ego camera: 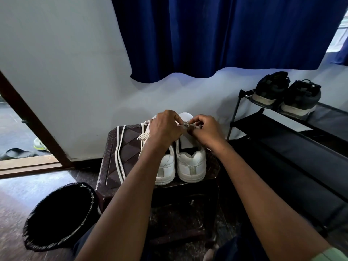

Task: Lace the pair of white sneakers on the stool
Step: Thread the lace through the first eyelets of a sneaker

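A loose lace [120, 153] lay across the stool [113, 147], left of our fingers. Beside it the left sneaker [166, 166] stood heel toward us, its own lace trailing out under our left hand [165, 127]. That hand's fingers were curled, pinching the white lace [185, 124] above the right sneaker [191, 162]. Our right hand [204, 129] pinched the same lace from the other side, fingertips nearly touching the left's. Both sneakers sat side by side, touching, below our fingers.
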`<control>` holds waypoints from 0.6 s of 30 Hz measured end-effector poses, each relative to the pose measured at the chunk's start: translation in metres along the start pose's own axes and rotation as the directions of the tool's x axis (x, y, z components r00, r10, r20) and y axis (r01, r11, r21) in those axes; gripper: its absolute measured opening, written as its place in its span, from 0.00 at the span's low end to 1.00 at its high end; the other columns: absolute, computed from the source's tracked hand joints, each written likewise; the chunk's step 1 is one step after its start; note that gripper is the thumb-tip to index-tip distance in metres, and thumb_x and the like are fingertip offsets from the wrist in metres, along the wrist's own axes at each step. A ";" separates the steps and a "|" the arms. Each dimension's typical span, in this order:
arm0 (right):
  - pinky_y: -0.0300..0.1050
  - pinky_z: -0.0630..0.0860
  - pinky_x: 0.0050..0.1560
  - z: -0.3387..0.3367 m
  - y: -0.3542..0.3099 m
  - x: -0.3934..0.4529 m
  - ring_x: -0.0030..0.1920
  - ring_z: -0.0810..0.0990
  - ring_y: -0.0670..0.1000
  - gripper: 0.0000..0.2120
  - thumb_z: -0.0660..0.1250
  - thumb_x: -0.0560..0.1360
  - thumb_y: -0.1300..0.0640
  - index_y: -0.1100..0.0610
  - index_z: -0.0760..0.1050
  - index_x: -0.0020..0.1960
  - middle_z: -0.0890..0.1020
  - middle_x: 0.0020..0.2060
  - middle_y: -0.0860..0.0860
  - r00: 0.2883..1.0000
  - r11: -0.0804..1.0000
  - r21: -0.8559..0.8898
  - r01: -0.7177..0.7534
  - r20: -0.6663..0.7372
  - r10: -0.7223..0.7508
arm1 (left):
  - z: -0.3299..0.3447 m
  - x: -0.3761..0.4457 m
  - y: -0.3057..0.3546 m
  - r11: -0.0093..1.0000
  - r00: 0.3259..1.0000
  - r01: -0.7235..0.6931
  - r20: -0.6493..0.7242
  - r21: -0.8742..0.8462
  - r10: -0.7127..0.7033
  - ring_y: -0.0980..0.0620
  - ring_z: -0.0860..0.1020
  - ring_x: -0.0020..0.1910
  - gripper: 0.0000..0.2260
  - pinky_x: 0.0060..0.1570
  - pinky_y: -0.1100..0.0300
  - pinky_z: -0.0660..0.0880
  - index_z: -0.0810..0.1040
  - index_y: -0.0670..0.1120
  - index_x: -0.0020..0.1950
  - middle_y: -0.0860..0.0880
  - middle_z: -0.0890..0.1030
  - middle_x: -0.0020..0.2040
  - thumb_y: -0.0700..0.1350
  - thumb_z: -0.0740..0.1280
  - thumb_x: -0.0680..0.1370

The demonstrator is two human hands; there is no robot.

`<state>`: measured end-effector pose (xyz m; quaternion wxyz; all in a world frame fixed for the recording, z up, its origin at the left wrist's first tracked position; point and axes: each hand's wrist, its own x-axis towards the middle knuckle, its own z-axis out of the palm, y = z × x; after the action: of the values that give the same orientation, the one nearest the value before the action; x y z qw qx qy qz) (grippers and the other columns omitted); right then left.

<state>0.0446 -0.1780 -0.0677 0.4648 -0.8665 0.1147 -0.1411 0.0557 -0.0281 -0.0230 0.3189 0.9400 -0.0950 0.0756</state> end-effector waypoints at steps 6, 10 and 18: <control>0.62 0.77 0.63 -0.007 0.008 0.005 0.55 0.80 0.55 0.17 0.75 0.57 0.49 0.34 0.83 0.45 0.82 0.44 0.44 0.994 0.988 0.110 -0.110 -0.012 0.112 | -0.006 0.006 -0.012 0.996 0.995 0.090 -0.031 0.022 -0.090 0.48 0.81 0.56 0.08 0.62 0.53 0.69 0.85 0.56 0.45 0.54 0.85 0.50 0.44 0.73 0.70; 0.60 0.76 0.61 -0.007 0.001 0.000 0.57 0.78 0.54 0.17 0.74 0.63 0.52 0.36 0.82 0.49 0.80 0.48 0.41 0.996 0.997 -0.014 0.081 -0.025 -0.082 | -0.007 0.006 -0.012 0.993 0.993 0.114 0.006 0.005 -0.114 0.50 0.81 0.55 0.07 0.58 0.54 0.69 0.82 0.59 0.40 0.56 0.85 0.48 0.45 0.74 0.70; 0.50 0.58 0.52 0.000 -0.020 0.004 0.59 0.69 0.51 0.20 0.71 0.70 0.65 0.44 0.81 0.55 0.73 0.52 0.45 0.881 0.768 -0.437 0.469 0.168 -0.442 | -0.007 0.009 -0.011 0.992 0.993 0.114 0.009 -0.056 -0.114 0.51 0.82 0.52 0.10 0.62 0.50 0.75 0.85 0.56 0.48 0.56 0.85 0.46 0.52 0.77 0.68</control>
<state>0.0499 -0.1687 -0.0501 0.1980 -0.9574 -0.0813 -0.1937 0.0661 -0.0168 -0.0220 0.3488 0.9347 -0.0440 0.0520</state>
